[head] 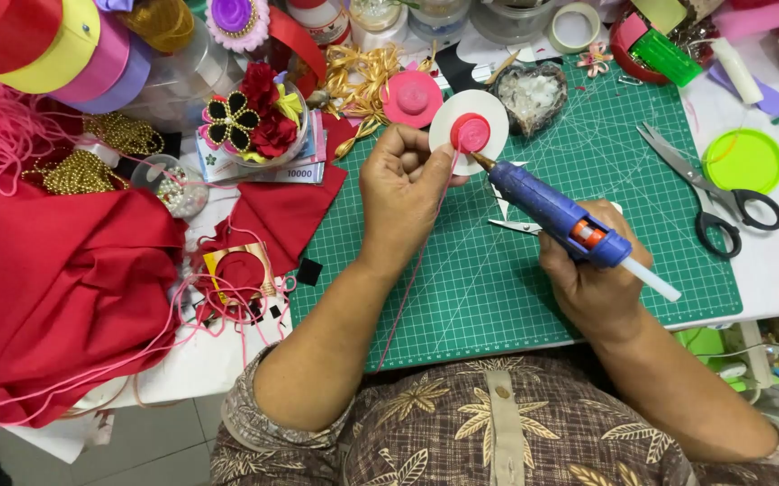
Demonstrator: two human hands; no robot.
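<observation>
Gripping a white disc [489, 117] with a round pink cap [471, 132] at its centre, the left hand [403, 193] is closing around its lower edge over the green cutting mat [516, 270]. Right hand [592, 279] is wrapping fully around a blue glue gun [556, 214], nozzle touching the disc. Pink cord [416, 270] is trailing down from the disc. Behind the mat, a heart-shaped dish [534, 94] is holding pale lumps, hard to identify. Beside the mat's left edge, a small clear tub [173, 184] is holding beads. Black-handled scissors [714, 189] are lying right of the mat. Red cloth [56, 288] is lying left, cut off.
</observation>
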